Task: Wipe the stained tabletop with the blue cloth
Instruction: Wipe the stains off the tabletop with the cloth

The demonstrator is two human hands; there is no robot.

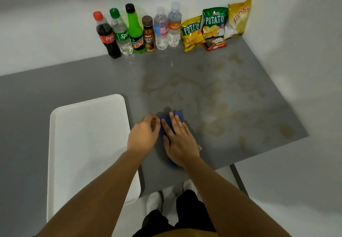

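The blue cloth [179,115] lies on the grey tabletop [77,77] near the front edge, mostly hidden under my right hand [178,140], which presses flat on it with fingers spread. My left hand [144,136] is beside it on the left, fingers curled at the cloth's left edge; whether it pinches the cloth I cannot tell. Brownish stains [218,111] spread over the table's right half, from the middle to the right corner.
A white tray [87,144] lies at the front left, overhanging the edge. Several drink bottles [137,31] and snack bags [214,24] stand along the back wall. A wall bounds the right side. My feet show below the table's front edge.
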